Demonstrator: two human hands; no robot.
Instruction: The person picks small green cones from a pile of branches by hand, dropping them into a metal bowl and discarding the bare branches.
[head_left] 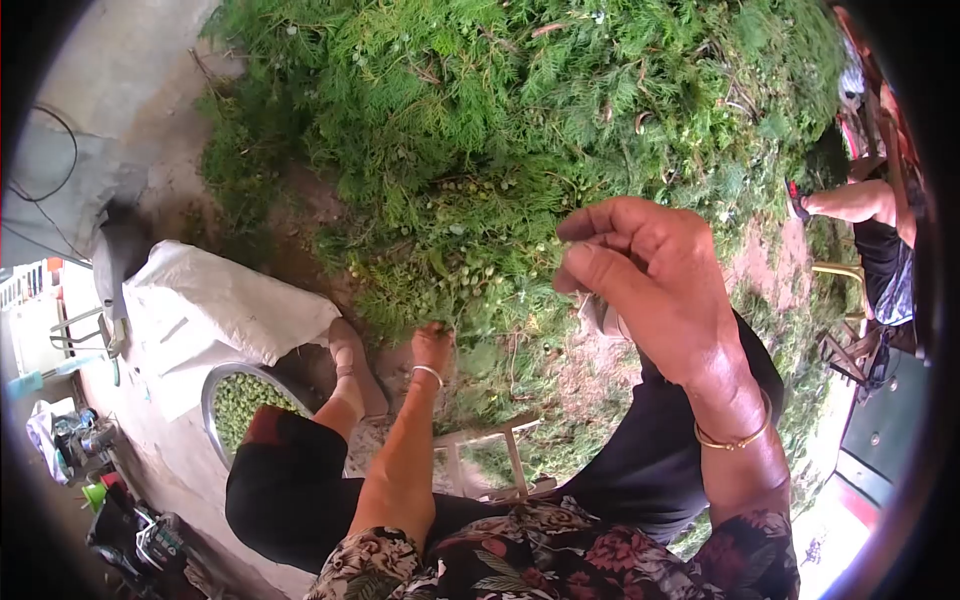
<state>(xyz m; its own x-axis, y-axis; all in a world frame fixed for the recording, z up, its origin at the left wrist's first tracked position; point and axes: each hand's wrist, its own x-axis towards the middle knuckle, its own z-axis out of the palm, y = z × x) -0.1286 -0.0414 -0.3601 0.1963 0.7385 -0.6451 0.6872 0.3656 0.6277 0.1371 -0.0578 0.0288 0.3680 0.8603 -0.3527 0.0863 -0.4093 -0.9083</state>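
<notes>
My right hand [650, 270] is raised in front of the pile of green branches [520, 110], its fingers curled and thumb close to the fingertips; whether something small is between them I cannot make out. Lower and to the left, my left hand [432, 345] is closed at the near edge of the pile, beside sprigs with small pale green cones [475, 275]. What it holds is too small to name. A metal basin [212, 415] full of small green cones [245, 400] stands left of my left leg.
A white sack [215, 300] lies beside the basin. A wooden stool frame [515, 455] is between my legs. At the right edge another person's leg [850, 202] reaches toward the pile. Assorted items [85, 440] stand at the far left.
</notes>
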